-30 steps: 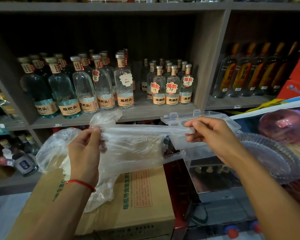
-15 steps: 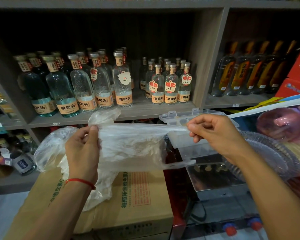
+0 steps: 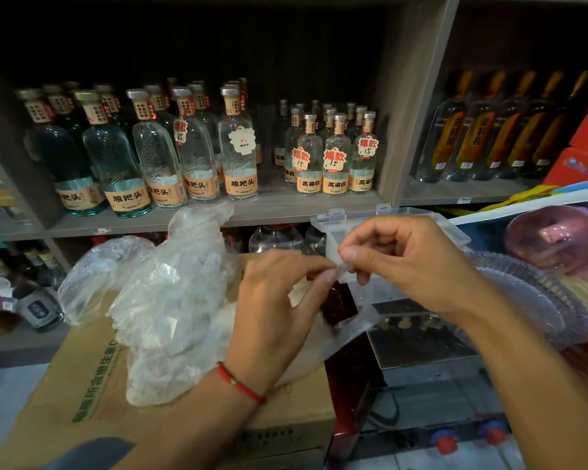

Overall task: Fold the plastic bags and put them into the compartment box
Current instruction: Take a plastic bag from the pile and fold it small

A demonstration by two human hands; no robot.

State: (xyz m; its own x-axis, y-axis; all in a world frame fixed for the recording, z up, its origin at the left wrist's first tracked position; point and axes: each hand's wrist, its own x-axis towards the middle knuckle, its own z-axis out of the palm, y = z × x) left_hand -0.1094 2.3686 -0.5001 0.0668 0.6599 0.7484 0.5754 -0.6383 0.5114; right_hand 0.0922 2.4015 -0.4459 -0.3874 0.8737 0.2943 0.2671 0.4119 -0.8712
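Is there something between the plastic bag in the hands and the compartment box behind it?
Nothing visible. Both hands pinch the plastic bag directly in front of the clear compartment box; only the right hand partly covers the box.

Both forearms reach forward from the lower edge of the view and converge near the middle. The left hand (image 3: 279, 296), a red string bracelet (image 3: 240, 384) round its wrist, has its back toward the camera, fingers curled, thumb and fingertips closed in a pinch. The right hand (image 3: 411, 262) meets it from the right, fingers bent, thumb and forefinger pinching close against the left fingertips.
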